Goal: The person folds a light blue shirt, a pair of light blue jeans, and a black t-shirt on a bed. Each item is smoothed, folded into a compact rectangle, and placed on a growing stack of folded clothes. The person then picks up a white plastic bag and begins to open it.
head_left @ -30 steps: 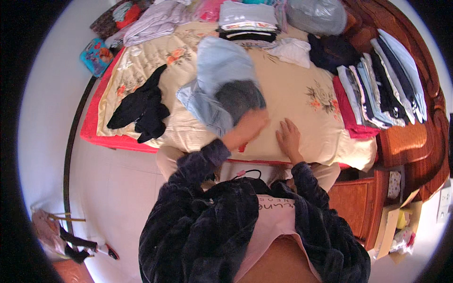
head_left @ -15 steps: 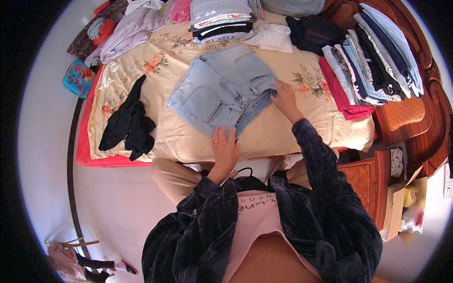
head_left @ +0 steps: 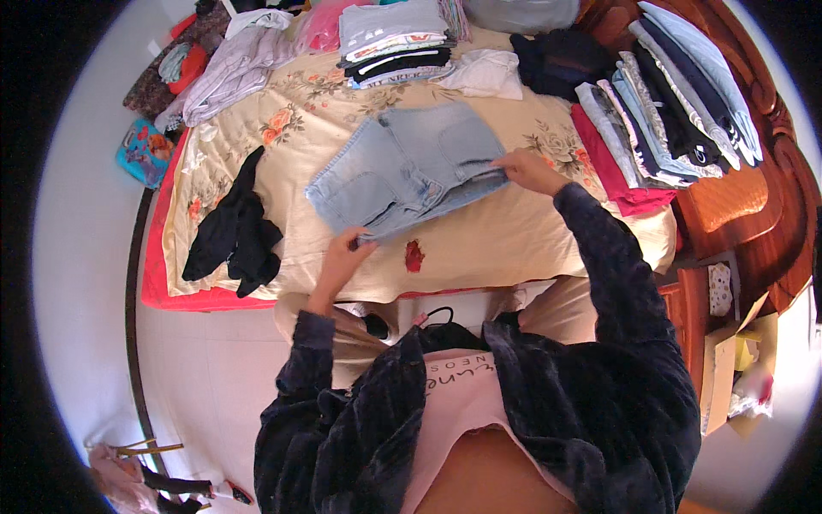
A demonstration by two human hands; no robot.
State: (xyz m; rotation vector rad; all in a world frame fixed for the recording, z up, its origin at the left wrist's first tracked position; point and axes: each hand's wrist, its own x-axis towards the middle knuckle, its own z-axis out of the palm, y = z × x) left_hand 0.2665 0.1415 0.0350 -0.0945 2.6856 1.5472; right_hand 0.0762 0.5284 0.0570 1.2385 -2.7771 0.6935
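Holding light blue denim shorts [head_left: 407,158] spread out over the middle of a bed [head_left: 171,295], on a cream flowered sheet [head_left: 505,253]. Pinching the left end of the waistband [head_left: 454,202] with the left hand [head_left: 344,259], thumb and fingers together on the denim. Clamping the right end with the right hand [head_left: 533,171], likewise between thumb and fingers. Stretching the waistband on a slant between the 2 hands, with the right end farther from the body than the left, and the leg openings pointing away. Unable to tell waistband touching sheet from waistband lifted off.

Seeing a small red patch [head_left: 413,255] on the sheet, on the near side of the shorts and apart from them. Seeing also a crumpled black top or similar garment [head_left: 235,230] to the left of the shorts, well apart. Facing a stack of folded clothes [head_left: 398,38] beyond the shorts, with a loose white cloth [head_left: 488,73] just beside, then a dark heap of cloth [head_left: 561,64]. Having on the right a row of folded clothes [head_left: 685,103] with a red cloth [head_left: 632,200] at the near left end, near a carved wooden headboard [head_left: 783,163]. Wearing a dark jacket [head_left: 360,428].
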